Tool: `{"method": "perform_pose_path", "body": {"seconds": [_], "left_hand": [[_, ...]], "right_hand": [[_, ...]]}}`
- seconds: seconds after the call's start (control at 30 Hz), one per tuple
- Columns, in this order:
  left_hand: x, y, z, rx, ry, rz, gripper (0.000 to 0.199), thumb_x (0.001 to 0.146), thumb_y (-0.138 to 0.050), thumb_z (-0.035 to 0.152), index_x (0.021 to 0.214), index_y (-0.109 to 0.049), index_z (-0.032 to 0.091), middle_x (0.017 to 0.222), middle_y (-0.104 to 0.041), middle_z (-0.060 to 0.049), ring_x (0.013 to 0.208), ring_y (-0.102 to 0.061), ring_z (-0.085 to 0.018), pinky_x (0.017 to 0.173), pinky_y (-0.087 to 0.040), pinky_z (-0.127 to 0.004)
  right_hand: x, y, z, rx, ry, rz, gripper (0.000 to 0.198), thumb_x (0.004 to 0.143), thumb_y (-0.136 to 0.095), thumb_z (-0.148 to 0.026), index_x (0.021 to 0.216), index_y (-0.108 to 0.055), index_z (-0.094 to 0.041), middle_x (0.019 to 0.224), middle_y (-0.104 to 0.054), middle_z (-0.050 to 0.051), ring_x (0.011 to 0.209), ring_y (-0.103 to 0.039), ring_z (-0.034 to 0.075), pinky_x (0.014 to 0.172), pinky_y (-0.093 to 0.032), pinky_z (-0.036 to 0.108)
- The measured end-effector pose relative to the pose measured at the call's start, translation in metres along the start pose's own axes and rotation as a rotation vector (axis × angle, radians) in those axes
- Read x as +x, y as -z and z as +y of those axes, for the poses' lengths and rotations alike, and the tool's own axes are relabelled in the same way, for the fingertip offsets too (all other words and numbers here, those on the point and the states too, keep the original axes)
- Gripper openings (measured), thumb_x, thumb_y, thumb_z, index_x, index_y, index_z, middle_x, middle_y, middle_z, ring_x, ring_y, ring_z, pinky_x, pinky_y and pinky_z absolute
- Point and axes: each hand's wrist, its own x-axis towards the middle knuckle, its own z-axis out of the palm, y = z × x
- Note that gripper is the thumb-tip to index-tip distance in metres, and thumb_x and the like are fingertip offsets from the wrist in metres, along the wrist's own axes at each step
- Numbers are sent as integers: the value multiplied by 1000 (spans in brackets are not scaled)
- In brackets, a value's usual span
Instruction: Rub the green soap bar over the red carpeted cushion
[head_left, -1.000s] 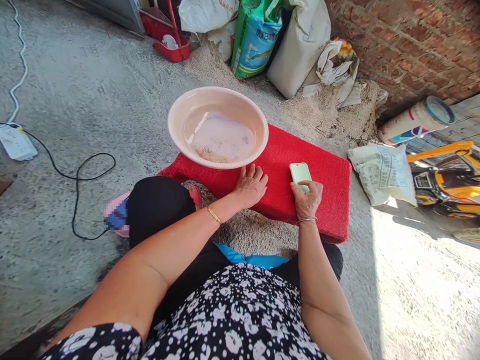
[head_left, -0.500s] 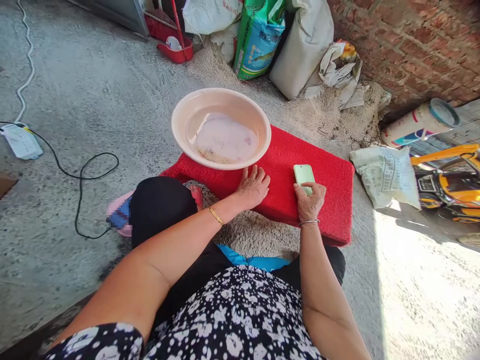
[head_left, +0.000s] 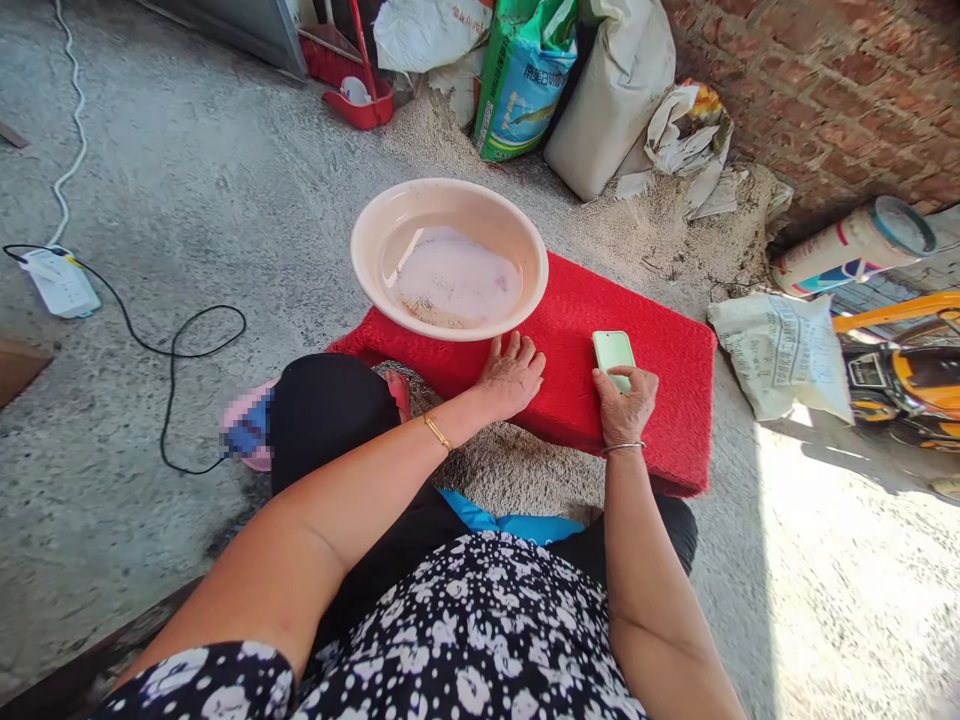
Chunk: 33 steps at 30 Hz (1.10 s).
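A single head-worn camera looked forward and steeply down, from just above the floral shirt (head_left: 480, 630) at the bottom edge. Both forearms ran away from the lens, so the left hand (head_left: 511, 378) and right hand (head_left: 628, 405) showed from above and behind, near mid-frame, within arm's reach. The view slanted into the plastic basin (head_left: 450, 203), its inside showing past the near rim. The field was wide, spanning from the power strip (head_left: 63, 284) at left to the orange-and-black vehicle (head_left: 926, 372) cut by the right edge; the brick wall (head_left: 832, 95) lay farther off, leaning across the upper right corner.
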Motion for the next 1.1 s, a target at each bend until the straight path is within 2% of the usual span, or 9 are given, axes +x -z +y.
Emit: {"method": "perform_pose_path", "body": {"seconds": [1.1], "left_hand": [[0, -2, 0, 0, 1, -15, 43, 94, -41, 34, 130, -51, 14, 139, -46, -19, 134, -36, -38, 107, -26, -59]], "right_hand": [[0, 0, 0, 18, 4, 11, 32, 72, -63, -53, 79, -62, -22, 91, -53, 4, 95, -51, 22, 87, -40, 37]]}}
